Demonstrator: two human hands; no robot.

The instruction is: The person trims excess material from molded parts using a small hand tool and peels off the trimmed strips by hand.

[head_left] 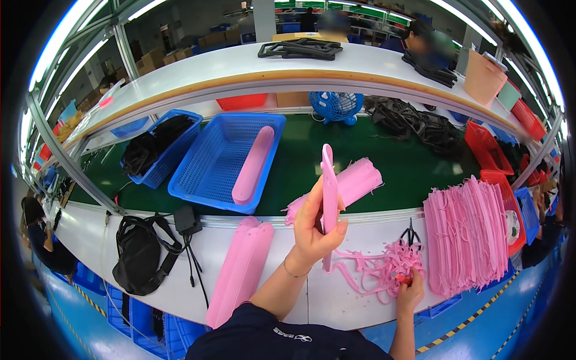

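My left hand (317,231) grips a long flat pink strip with a rounded end (329,183), held upright edge-on, above the white table's middle. Lower right, my right hand (410,292) closes on a small red-orange tool (404,279), mostly hidden by fingers and scraps. Beside that hand lies a tangled heap of pink trimmings (384,267), with a loose ribbon trailing left toward the held strip. Black-handled scissors (410,236) rest at the heap's far side. Behind my left hand, a bundle of pink strips (360,181) lies across the green belt's edge.
A tall stack of ragged-edged pink strips (465,237) stands right; smooth ones (241,270) lie left. One pink strip is in the blue basket (180,193). A black bag (139,258) and cables sit far left. A shelf (210,80) crosses above the green belt (294,135).
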